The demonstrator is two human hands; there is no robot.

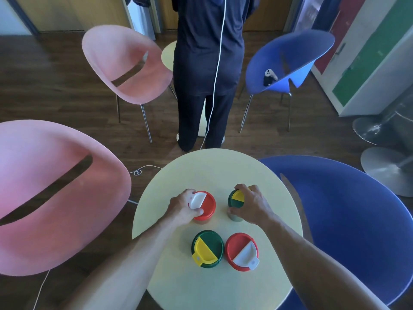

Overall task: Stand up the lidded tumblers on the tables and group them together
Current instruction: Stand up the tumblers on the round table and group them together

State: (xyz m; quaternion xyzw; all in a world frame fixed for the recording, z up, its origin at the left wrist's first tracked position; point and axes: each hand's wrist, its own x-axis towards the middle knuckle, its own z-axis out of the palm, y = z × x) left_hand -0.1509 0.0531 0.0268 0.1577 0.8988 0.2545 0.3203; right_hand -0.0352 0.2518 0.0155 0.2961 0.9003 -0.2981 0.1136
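Hands on the tabletop [178,171]: left hand [182,208] fingers grip the far red-lidded tumbler [206,206], right hand [252,205] fingers grip the far green-lidded tumbler [234,203], hiding both bodies. Two nearer tumblers [207,248] stand upright.

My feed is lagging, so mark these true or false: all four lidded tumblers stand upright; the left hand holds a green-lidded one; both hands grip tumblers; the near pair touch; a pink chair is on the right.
1. All four stand upright on the round pale yellow table: true.
2. Left hand holds green: false, it grips the red-lidded tumbler with white flap.
3. Both hands grip: true; right hand holds the green-lidded tumbler with yellow flap.
4. Near green-lidded tumbler and near red-lidded tumbler touch: cannot confirm, close.
5. False, right chair is blue.
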